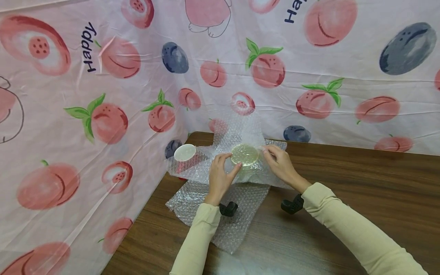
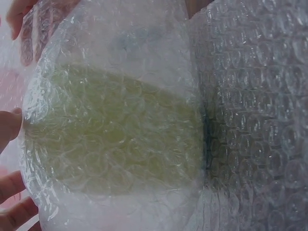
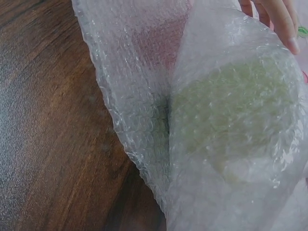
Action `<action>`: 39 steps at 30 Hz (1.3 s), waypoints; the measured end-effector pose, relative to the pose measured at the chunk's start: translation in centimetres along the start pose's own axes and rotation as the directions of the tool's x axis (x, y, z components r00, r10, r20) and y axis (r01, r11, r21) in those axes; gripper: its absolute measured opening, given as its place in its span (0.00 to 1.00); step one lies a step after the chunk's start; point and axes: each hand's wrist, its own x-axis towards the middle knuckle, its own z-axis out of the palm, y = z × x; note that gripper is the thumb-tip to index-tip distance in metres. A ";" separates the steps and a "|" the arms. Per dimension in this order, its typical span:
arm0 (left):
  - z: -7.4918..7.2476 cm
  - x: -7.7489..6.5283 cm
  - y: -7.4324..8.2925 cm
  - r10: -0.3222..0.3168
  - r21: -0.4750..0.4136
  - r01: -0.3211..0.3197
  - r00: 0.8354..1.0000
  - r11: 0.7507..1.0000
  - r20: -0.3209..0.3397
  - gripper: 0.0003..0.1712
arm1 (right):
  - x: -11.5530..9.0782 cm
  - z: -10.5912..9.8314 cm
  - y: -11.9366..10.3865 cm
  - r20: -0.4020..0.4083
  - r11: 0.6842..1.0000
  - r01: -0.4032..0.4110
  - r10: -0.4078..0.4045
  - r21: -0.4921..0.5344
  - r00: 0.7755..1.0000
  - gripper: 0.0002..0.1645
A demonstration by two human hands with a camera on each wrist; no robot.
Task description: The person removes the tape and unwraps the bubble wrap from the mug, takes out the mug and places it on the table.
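Note:
A pale green cup [image 1: 245,154] with a round top stands at the back of the table, covered by clear bubble wrap [image 2: 115,29]. My left hand [image 1: 220,175] holds the wrapped cup near its rim, thumb and fingers spread along the edge. On the cup's other side, my right hand [image 1: 280,162] pinches the edge of the wrap between thumb and fingers. Through the plastic, the green body [image 3: 236,110] shows blurred in both wrist views. Left of the cup, a red cup [image 1: 185,152] with a white round top is partly covered by the wrap.
More bubble wrap [image 1: 237,225] spreads over the brown wooden table [image 1: 361,183] toward the front. A pink fruit-printed cloth [image 1: 220,88] hangs behind and along the left side, right at the table's edges. Black wrist devices [image 1: 292,205] sit below both hands.

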 end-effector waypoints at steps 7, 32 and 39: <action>-0.2 0.1 0.2 0.005 -0.011 -0.005 1.000 1.000 0.009 0.26 | 0.0 -0.4 0.5 -0.108 0.996 -0.064 0.070 0.063 0.992 0.15; -0.3 0.0 0.2 0.012 0.010 -0.012 1.000 1.000 -0.005 0.26 | 0.2 -2.2 2.5 -0.298 0.926 -0.229 0.318 0.299 0.900 0.16; -0.2 0.1 0.2 0.025 0.010 -0.025 1.000 1.000 -0.016 0.26 | 0.0 -2.7 3.6 -0.344 0.879 -0.276 0.417 0.390 0.842 0.16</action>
